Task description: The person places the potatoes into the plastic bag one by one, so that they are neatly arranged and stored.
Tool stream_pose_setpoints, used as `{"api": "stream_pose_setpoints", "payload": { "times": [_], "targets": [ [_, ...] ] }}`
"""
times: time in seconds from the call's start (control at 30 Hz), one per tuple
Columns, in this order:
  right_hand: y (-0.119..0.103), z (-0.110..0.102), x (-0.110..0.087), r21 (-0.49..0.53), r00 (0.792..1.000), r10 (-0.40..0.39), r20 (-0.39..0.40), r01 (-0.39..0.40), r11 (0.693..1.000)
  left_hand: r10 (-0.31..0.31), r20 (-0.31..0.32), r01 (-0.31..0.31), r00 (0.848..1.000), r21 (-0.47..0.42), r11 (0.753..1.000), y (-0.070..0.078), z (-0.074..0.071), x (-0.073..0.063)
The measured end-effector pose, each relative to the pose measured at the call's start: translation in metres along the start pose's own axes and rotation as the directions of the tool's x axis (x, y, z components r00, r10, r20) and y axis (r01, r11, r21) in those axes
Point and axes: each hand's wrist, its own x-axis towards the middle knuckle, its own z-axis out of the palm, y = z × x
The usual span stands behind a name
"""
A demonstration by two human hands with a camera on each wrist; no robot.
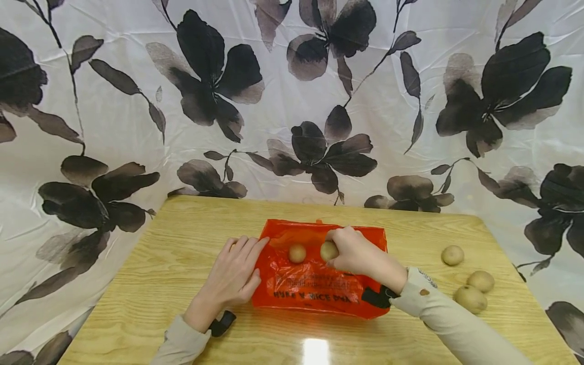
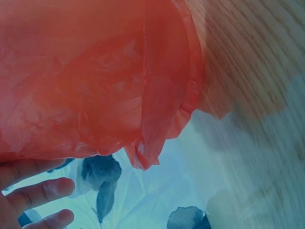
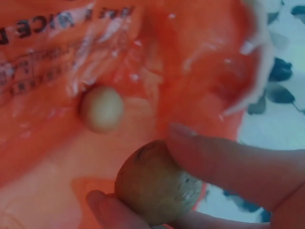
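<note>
A red plastic bag (image 1: 315, 299) with black printing lies on the wooden table. My right hand (image 1: 358, 253) is over the bag and holds a potato (image 1: 328, 250) between thumb and fingers. In the right wrist view the held potato (image 3: 155, 186) shows dark marks on its skin. A second potato (image 1: 297, 253) rests on the bag, left of the held one. My left hand (image 1: 234, 276) is at the bag's left edge, its fingers touching the plastic. In the left wrist view its fingers (image 2: 45, 191) are apart and fairly straight beside the bag's edge; the thumb is hidden there.
To the right on the table (image 1: 173, 243) are three more potatoes: one farther back (image 1: 452, 255), and a pair close together, a rear potato (image 1: 481, 282) and a front potato (image 1: 471, 299). A white flower-patterned cloth (image 1: 264, 177) hangs behind the table.
</note>
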Motion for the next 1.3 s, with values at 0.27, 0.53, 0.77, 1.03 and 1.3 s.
{"api": "stream_pose_setpoints", "payload": {
  "times": [0.27,0.53,0.77,1.03,1.3],
  "targets": [
    [0.004,0.019,0.017,-0.017,0.994,-0.039,0.103,0.041,0.999,0.008,-0.009,-0.008,1.0,0.0,1.0,0.001,0.002,0.001],
    [0.011,0.04,0.036,-0.033,0.99,0.058,0.126,-0.054,0.998,-0.002,0.006,0.002,1.0,0.001,1.0,0.001,0.001,0.001],
    [0.015,0.053,0.051,-0.073,0.984,0.121,0.129,-0.112,0.991,0.005,-0.014,-0.005,1.0,0.01,1.0,0.001,0.0,0.001],
    [0.015,0.056,0.058,-0.131,0.985,0.136,0.105,-0.122,0.984,0.016,-0.02,-0.016,1.0,0.01,1.0,0.0,0.0,0.003],
    [0.016,0.063,0.063,-0.164,0.984,0.158,0.077,-0.144,0.976,0.01,-0.016,-0.01,1.0,0.015,1.0,0.001,-0.001,0.002]
  ]
}}
